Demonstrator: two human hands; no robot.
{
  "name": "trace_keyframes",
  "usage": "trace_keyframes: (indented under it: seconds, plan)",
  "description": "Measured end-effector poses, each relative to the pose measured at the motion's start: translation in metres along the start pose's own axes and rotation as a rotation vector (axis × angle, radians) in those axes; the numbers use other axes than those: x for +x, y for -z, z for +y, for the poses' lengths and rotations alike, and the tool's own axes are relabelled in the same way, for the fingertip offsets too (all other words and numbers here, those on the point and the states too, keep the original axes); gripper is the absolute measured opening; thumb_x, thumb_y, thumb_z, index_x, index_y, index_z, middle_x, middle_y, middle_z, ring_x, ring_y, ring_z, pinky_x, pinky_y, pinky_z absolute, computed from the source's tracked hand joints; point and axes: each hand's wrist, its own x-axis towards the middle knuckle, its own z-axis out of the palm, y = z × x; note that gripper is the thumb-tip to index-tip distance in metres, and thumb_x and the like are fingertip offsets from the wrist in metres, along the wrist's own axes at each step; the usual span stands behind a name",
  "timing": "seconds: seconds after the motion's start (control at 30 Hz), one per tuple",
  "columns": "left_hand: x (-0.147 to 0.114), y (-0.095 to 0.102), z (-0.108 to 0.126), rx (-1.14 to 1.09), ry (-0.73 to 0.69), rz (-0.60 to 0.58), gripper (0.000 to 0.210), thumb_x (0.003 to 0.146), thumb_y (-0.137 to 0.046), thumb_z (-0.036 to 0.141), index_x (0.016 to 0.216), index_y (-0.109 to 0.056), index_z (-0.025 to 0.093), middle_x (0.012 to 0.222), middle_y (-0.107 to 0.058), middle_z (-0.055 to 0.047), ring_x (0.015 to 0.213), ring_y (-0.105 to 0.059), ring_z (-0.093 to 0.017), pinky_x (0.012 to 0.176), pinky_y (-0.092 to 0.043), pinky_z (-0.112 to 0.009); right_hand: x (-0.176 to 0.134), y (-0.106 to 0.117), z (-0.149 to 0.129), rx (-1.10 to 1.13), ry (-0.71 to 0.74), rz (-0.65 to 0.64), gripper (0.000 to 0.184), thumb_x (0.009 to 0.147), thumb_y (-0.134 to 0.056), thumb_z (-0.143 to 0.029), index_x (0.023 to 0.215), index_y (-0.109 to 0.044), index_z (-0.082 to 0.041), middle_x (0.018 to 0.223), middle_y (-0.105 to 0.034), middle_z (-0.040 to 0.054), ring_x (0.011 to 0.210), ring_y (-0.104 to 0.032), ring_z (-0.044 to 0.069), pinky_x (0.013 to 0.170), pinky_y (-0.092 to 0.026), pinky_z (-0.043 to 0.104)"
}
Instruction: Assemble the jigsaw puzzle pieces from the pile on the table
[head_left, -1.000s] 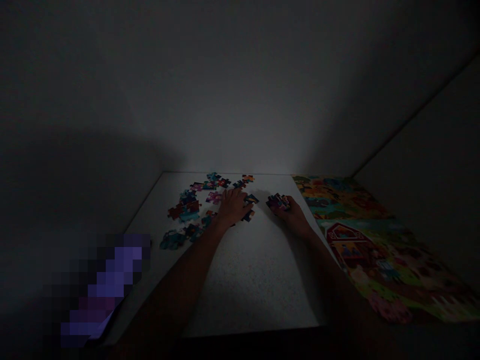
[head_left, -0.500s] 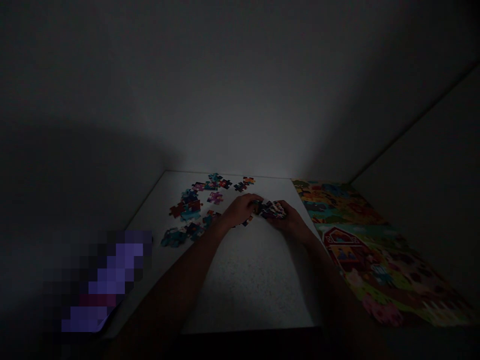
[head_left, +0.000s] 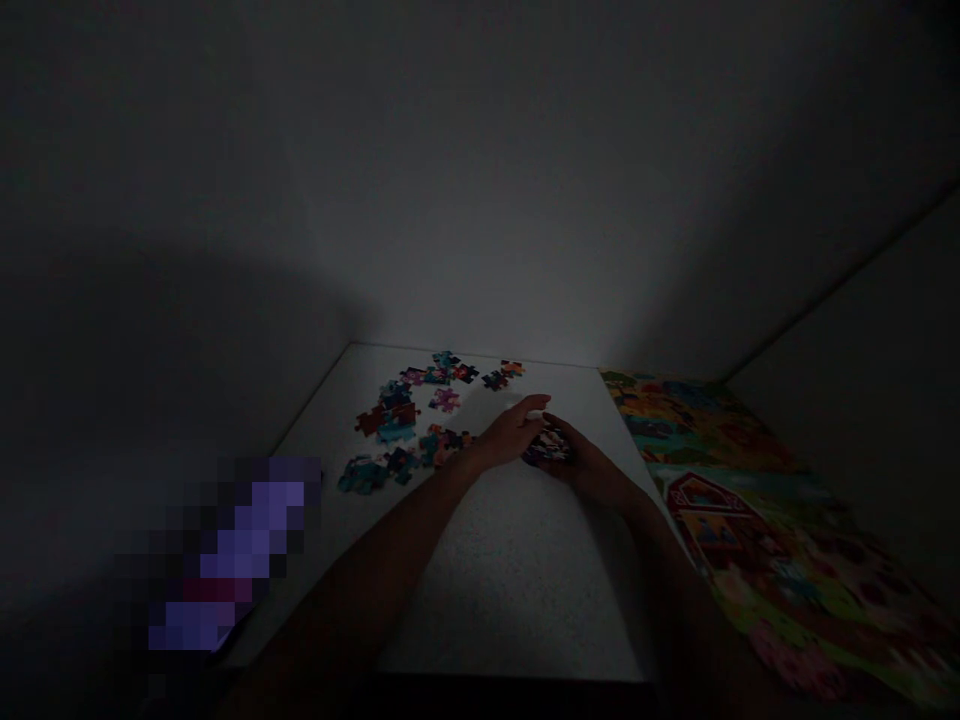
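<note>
The scene is very dark. My right hand point(head_left: 581, 462) holds a small stack of puzzle pieces point(head_left: 546, 447) just above a white table point(head_left: 495, 570). My left hand point(head_left: 512, 430) rests against that stack from the left, fingers curled over its top edge. Several loose, colourful puzzle pieces point(head_left: 409, 420) lie scattered on the table to the left of both hands. The pieces under my fingers are mostly hidden.
A large colourful farm picture with a red barn point(head_left: 742, 500) lies along the table's right side. A blurred purple object point(head_left: 225, 550) sits off the table's left edge. Bare dark walls meet behind the table.
My left hand lifted off the scattered pieces and moved right to meet my right hand at the held stack. The camera view shifted slightly left.
</note>
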Motion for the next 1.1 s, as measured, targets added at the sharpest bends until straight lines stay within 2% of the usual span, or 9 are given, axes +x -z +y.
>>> trace_keyframes:
  seconds: [0.13,0.2,0.3,0.37,0.53,0.73,0.83,0.97,1.1]
  plan:
    - [0.008,0.027,-0.001,0.487,0.055,0.211,0.039,0.095,-0.038,0.014,0.126,-0.060,0.020,0.132,-0.062,-0.008,0.122,-0.057,-0.018,0.108,-0.042,-0.033,0.000,-0.004,-0.009,-0.055,-0.003,0.002,0.042,0.077,-0.068,-0.041,0.113,-0.059,-0.021,0.110,-0.070,0.0079,0.099,-0.066,0.025,0.090,-0.052,0.042]
    - [0.009,0.040,-0.005,0.681,0.136,0.229,0.037,0.093,-0.043,0.014,0.124,-0.062,0.020,0.135,-0.060,-0.009,0.129,-0.051,-0.022,0.114,-0.035,-0.041,0.000,-0.004,-0.012,-0.078,-0.006,0.001,0.038,0.077,-0.068,-0.042,0.108,-0.059,-0.021,0.104,-0.070,0.0068,0.094,-0.066,0.024,0.086,-0.053,0.040]
    - [0.007,0.048,-0.009,0.805,0.191,0.233,0.030,0.091,-0.052,0.024,0.118,-0.065,0.019,0.144,-0.052,-0.012,0.139,-0.040,-0.031,0.118,-0.021,-0.054,-0.001,-0.004,-0.010,-0.128,0.000,0.036,0.045,0.075,-0.070,-0.041,0.113,-0.057,-0.020,0.109,-0.068,0.0086,0.099,-0.064,0.025,0.088,-0.052,0.040]
    - [0.006,0.048,-0.009,0.885,0.186,0.210,0.025,0.093,-0.053,0.031,0.109,-0.068,0.020,0.141,-0.055,-0.011,0.138,-0.040,-0.030,0.120,-0.017,-0.054,-0.001,-0.004,-0.008,-0.174,0.003,0.044,0.046,0.076,-0.070,-0.040,0.114,-0.056,-0.019,0.112,-0.067,0.0095,0.101,-0.063,0.025,0.090,-0.051,0.040]
    - [0.006,0.053,-0.002,0.906,0.183,0.102,0.022,0.091,-0.056,0.027,0.110,-0.065,0.022,0.119,-0.068,-0.008,0.121,-0.056,-0.025,0.114,-0.030,-0.046,0.000,-0.002,-0.009,-0.214,-0.020,0.027,0.036,0.080,-0.066,-0.043,0.107,-0.059,-0.019,0.105,-0.069,0.0085,0.095,-0.064,0.024,0.084,-0.050,0.037]
    - [0.018,0.078,-0.003,0.879,0.206,-0.048,0.036,0.083,-0.065,0.022,0.119,-0.064,0.023,0.116,-0.070,-0.007,0.109,-0.064,-0.024,0.094,-0.048,-0.032,0.003,0.002,-0.004,-0.236,-0.046,0.176,0.039,0.079,-0.064,-0.042,0.111,-0.058,-0.020,0.106,-0.068,0.0098,0.096,-0.063,0.026,0.083,-0.049,0.039]
    - [0.041,0.083,-0.007,0.899,0.217,-0.067,0.042,0.087,-0.062,0.027,0.128,-0.060,0.020,0.125,-0.067,-0.009,0.115,-0.062,-0.024,0.098,-0.045,-0.032,0.006,0.001,0.001,-0.246,-0.030,0.215,0.041,0.080,-0.063,-0.042,0.113,-0.057,-0.019,0.108,-0.066,0.0108,0.098,-0.061,0.026,0.085,-0.048,0.040]
    - [0.083,0.075,-0.016,0.936,0.194,-0.076,0.039,0.096,-0.047,0.027,0.132,-0.058,0.018,0.138,-0.059,-0.010,0.128,-0.052,-0.021,0.110,-0.035,-0.031,0.007,0.000,0.005,-0.275,-0.009,0.222,0.040,0.080,-0.064,-0.039,0.113,-0.056,-0.019,0.109,-0.065,0.0121,0.099,-0.060,0.027,0.087,-0.047,0.040]
    - [0.108,0.061,-0.027,0.980,0.197,-0.100,0.038,0.091,-0.056,0.035,0.124,-0.063,0.018,0.132,-0.062,-0.012,0.129,-0.051,-0.026,0.111,-0.035,-0.037,0.007,0.001,0.005,-0.325,-0.004,0.213,0.035,0.079,-0.064,-0.035,0.109,-0.057,-0.018,0.105,-0.065,0.0117,0.096,-0.060,0.026,0.083,-0.047,0.037]
